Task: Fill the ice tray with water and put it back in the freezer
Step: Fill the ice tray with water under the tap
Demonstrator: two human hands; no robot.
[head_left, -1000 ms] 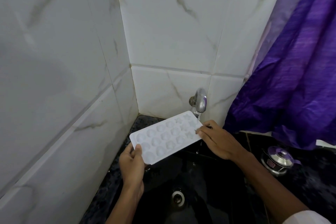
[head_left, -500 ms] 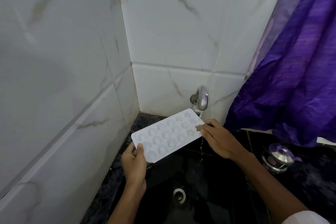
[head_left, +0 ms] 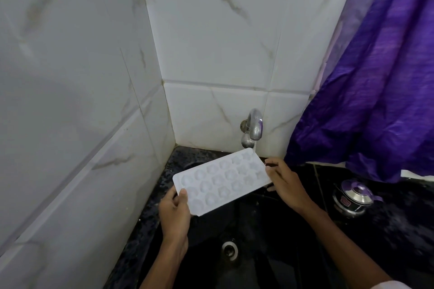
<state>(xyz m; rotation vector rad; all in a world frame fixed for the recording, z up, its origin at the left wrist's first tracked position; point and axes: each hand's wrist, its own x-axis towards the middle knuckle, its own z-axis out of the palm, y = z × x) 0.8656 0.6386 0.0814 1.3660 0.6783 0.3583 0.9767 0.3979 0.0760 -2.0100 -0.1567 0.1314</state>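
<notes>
A white ice tray [head_left: 223, 179] with several small moulded cells is held over a black sink [head_left: 263, 237]. My left hand [head_left: 175, 212] grips its near left corner, thumb on top. My right hand [head_left: 285, 182] holds the right short edge with curled fingers. The tray's far right corner sits just under the spout of a chrome tap [head_left: 253, 128] on the tiled wall. A thin stream of water falls from the spout onto that corner. The freezer is out of sight.
White marble-look tiles close in on the left and behind. A purple curtain [head_left: 375, 77] hangs at the right. On the black counter to the right stands a small steel pot with a lid [head_left: 354, 197]. The sink drain [head_left: 229, 250] lies below the tray.
The tray and both hands have shifted slightly, bringing its far right corner right under the spout. The drip off the tray's right edge seen earlier no longer shows.
</notes>
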